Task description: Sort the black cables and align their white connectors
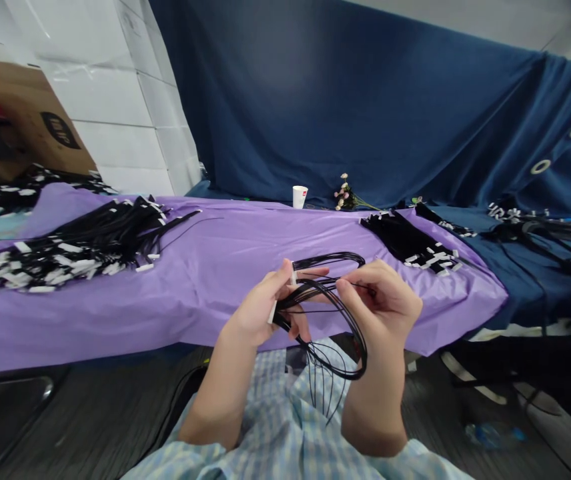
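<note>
A looped bundle of thin black cables [358, 337] hangs between my two hands, in front of the table's near edge. My left hand [270, 303] is closed around one side of the bundle, where white end pieces [272, 312] show near the thumb. Several loose cable ends dangle below it toward my lap. With thumb and forefinger pressed together, my right hand [383, 293] pinches a thin black strand at the right side of the loops. Its other fingers are curled in.
A purple cloth [245, 250] covers the table. Black cables with white ends lie in a large pile [90, 243] at left and a smaller pile [410, 240] at right. A paper cup [299, 197] and flowers [346, 195] stand at the back before a blue curtain [340, 100].
</note>
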Available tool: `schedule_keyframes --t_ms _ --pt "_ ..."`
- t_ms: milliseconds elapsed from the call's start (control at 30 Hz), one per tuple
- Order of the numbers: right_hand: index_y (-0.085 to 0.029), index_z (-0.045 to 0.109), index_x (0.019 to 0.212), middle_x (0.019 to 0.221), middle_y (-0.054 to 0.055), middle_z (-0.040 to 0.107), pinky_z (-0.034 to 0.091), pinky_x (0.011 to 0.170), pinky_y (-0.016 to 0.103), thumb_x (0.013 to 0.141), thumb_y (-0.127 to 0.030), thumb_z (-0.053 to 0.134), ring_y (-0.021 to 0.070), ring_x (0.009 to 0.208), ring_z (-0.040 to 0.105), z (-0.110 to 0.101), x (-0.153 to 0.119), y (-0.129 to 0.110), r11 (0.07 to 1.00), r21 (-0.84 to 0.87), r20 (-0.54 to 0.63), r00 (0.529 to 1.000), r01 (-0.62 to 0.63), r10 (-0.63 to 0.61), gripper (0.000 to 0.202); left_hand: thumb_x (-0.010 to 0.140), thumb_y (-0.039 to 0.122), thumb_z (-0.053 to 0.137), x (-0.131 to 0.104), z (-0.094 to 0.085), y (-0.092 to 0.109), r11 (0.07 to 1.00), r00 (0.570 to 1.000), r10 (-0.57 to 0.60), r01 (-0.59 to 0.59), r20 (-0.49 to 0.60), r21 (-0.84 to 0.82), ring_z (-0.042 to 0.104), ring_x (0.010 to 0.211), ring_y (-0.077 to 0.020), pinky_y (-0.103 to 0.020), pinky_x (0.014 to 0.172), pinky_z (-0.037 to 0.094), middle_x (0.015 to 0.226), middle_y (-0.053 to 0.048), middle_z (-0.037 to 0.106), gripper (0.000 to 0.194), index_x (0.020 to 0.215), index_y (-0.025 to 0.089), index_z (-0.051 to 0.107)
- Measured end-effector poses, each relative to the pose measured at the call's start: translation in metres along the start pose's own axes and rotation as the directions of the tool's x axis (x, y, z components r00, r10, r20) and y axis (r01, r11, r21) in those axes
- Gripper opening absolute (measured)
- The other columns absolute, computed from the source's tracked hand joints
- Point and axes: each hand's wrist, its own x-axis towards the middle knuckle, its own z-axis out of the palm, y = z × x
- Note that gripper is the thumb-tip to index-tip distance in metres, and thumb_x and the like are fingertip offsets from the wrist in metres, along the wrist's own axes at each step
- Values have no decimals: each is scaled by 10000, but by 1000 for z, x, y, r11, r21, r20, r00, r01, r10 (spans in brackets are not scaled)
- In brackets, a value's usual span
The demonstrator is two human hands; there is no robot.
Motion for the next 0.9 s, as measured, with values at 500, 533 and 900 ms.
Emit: schedule_keyframes --t_ms 500,533,900 --pt "-173 634 718 631 -19 513 268 462 245 777 -103 704 86 544 414 -2 0 -1 1000 -6 55 998 -4 4 115 874 659 423 -4 2 0 998 998 38 -41 52 50 620 408 -179 -215 329 388 864 -145 733 657 1149 106 647" --pt "-173 635 719 627 -21 507 266 461 245 777 -100 702 83 538 405 -2 0 -1 1000 -7 57 998 -4 5 115 871 662 425 -4 2 0 998 998 37 -39 54 50 621 410 -180 -214 329 389 859 -142 733 658 1150 108 647" --pt "-184 651 805 695 -12 556 338 478 238 802 -81 680 87 575 459 -5 0 0 997 -61 97 994 51 -45 106 874 676 400 -4 0 -3 993 997 39 -46 65 110 610 400 -189 -205 330 391 574 -86 670 724 1208 77 632"
